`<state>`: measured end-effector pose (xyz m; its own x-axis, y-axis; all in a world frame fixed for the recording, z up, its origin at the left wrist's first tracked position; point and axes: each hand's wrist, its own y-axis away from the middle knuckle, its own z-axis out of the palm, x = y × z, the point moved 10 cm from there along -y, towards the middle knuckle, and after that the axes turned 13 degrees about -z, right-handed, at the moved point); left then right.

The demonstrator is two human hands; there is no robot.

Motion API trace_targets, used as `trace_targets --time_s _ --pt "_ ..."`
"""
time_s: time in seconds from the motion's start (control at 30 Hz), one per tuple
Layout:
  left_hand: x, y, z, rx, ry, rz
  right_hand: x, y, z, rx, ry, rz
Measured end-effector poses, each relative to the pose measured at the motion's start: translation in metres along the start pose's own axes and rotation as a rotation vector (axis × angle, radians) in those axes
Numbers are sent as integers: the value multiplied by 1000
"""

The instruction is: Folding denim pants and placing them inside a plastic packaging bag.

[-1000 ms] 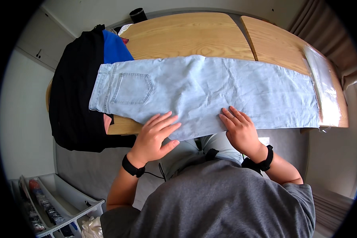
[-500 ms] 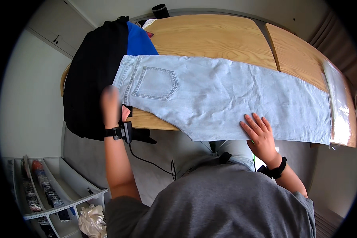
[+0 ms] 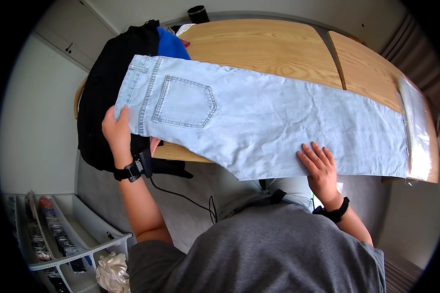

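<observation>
Gripping the waistband of a pair of pale-blue denim jeans (image 3: 259, 117), the person's left hand (image 3: 116, 131) is closed on the cloth with the thumb uppermost. The right hand (image 3: 321, 168), well apart from it, rests palm down with fingers extended on the near edge of the leg. The jeans lie lengthwise across a light-brown wood-grained table (image 3: 259, 41), one stitched back pocket (image 3: 186, 101) facing up and the hem toward the right. At the left, the waistband overlaps a heap of black fabric (image 3: 98, 102), beside which a bright-blue cloth (image 3: 172, 46) shows. Just beyond the hem lies a stack of clear plastic sheets or bags (image 3: 418, 132). Each wrist bears a black strap; a thin black cable (image 3: 181, 197) hangs from the left one.
</observation>
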<state>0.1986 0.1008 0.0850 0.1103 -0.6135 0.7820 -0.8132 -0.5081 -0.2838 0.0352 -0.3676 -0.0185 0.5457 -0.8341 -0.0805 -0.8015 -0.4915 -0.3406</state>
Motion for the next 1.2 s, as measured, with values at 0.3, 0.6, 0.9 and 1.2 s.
trace_targets --time_s 0.3,0.6,0.9,1.2 --pt "19 82 -4 246 -375 391 -7 2 -3 -8 -97 -113" --pt "67 278 129 -673 -375 803 -11 4 -10 4 -129 -106" --pt "61 256 103 -402 -203 918 3 18 -27 98 -141 -151" --pt "61 206 118 -576 -238 460 65 5 -42 -25 -324 142"
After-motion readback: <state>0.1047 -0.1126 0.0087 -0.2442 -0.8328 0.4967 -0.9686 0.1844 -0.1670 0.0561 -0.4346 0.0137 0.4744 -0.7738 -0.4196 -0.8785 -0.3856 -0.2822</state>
